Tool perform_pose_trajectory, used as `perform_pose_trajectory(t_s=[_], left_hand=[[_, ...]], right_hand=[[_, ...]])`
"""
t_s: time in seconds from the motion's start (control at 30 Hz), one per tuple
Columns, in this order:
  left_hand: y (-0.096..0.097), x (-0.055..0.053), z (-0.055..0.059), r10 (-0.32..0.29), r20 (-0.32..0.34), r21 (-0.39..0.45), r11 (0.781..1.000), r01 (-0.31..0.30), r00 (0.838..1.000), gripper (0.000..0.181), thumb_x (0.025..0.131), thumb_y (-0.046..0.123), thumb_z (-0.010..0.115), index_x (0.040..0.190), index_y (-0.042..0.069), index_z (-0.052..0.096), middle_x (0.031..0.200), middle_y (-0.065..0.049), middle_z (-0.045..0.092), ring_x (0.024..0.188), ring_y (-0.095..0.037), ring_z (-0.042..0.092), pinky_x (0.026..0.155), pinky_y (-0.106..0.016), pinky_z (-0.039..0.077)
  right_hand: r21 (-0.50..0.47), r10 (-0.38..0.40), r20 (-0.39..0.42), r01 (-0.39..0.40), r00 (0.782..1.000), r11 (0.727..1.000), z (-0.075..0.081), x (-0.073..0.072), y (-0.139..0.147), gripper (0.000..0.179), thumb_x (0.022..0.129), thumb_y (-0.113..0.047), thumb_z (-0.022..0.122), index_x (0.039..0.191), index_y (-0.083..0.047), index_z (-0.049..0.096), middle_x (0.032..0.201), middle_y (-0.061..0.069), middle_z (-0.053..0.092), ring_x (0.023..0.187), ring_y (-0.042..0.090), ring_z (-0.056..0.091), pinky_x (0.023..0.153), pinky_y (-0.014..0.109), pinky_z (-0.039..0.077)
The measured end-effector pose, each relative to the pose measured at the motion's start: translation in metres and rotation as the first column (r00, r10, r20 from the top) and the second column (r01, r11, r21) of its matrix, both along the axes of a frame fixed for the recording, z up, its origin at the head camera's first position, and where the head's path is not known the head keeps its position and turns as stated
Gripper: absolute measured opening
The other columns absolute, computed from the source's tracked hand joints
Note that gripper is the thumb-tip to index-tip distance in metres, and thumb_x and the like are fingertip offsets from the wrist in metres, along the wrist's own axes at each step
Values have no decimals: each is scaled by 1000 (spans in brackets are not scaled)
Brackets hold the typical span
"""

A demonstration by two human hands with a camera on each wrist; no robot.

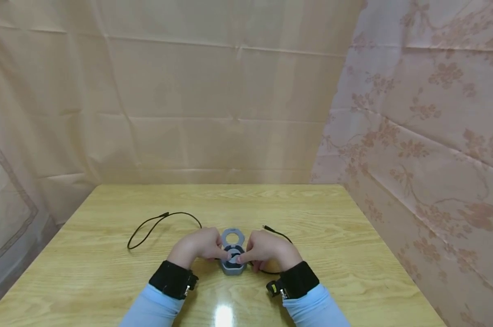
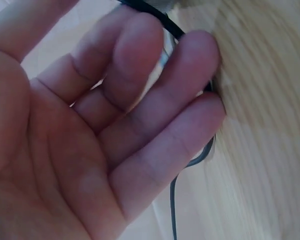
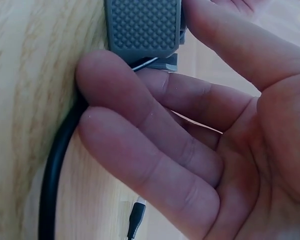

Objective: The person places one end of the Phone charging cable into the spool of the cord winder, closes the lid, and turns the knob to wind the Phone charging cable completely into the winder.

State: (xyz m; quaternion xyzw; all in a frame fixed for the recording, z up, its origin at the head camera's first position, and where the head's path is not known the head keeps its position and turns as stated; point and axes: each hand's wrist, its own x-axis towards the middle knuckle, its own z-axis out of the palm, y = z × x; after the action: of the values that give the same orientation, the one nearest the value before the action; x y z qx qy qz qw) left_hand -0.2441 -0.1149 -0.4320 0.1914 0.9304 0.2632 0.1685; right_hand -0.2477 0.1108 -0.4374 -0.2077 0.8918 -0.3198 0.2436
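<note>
A small grey hexagonal case (image 1: 232, 271) sits on the table between both hands, its ring-shaped lid (image 1: 224, 238) raised at the back. My left hand (image 1: 203, 245) grips its left side, the thumb reaching over the round centre. From the other side my right hand (image 1: 267, 247) holds it, thumb also on the centre. A black cable (image 1: 183, 213) leads out past the left hand; in the left wrist view it passes behind the curled fingers. On the right, the cable (image 3: 52, 170) runs beneath the fingertips. The case's textured side (image 3: 145, 27) shows beside the right thumb.
The wooden table (image 1: 312, 209) bears the cable's loop at left and its plug end (image 1: 267, 227) just behind the right hand. A beige curtain (image 1: 189, 91) hangs behind the table, and a floral curtain (image 1: 426, 113) along the right.
</note>
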Motion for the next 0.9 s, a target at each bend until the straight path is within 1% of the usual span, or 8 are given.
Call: perform_pose_trajectory(t_s=[0.1,0.2,0.27,0.5,0.57,0.77,0.9], left_hand=[[-2,0,-1,-17,17,11,1000,17,1000,48,90,32,78,53,14,54,48,8,46,45,-10,37,47,-25,27],[-4,0,-2,-13,39,23,1000,12,999,46,94,31,73,55,10,59,47,8,47,45,-10,36,47,-25,27],[-4,-1,-2,-10,40,30,999,9,999,46,95,31,72,57,7,61,47,8,48,44,-10,36,47,-25,26],[-3,-2,0,-15,22,51,999,14,1000,43,90,28,78,60,0,65,47,6,50,44,-9,35,47,-25,25],[-3,-2,1,-11,22,54,998,10,1000,43,89,29,79,60,1,64,47,6,50,45,-9,36,47,-24,25],[-3,-3,0,6,24,43,999,-7,1000,46,88,31,80,54,10,58,46,9,48,45,-9,36,47,-24,25],[-2,-2,0,23,28,30,999,-24,999,47,87,32,81,55,10,57,47,7,47,45,-9,36,48,-25,24]], right_hand=[[-12,6,13,-5,1000,1000,-1,0,1,37,91,-30,78,70,1,72,63,12,70,59,27,71,54,36,58],[-13,8,12,-8,1000,1000,-2,-1,1,38,90,-31,78,70,0,72,64,11,70,59,27,72,54,36,58],[-9,3,5,-3,1000,1000,-2,-1,1,38,90,-32,78,71,0,72,63,11,70,59,26,71,54,35,58],[-1,-6,-11,6,1000,1000,-2,-1,2,38,90,-33,78,70,-1,73,62,9,70,58,25,71,54,35,58],[0,-9,-11,9,1000,1000,-2,-1,2,38,91,-33,78,70,-2,73,62,9,70,58,25,71,54,35,58],[8,-20,-4,20,1000,1000,0,1,0,37,91,-32,78,70,-2,73,62,10,70,59,26,71,55,36,58],[19,-24,4,24,1000,1000,1,1,-1,37,90,-32,79,71,-1,72,63,10,70,60,25,71,56,36,58]])
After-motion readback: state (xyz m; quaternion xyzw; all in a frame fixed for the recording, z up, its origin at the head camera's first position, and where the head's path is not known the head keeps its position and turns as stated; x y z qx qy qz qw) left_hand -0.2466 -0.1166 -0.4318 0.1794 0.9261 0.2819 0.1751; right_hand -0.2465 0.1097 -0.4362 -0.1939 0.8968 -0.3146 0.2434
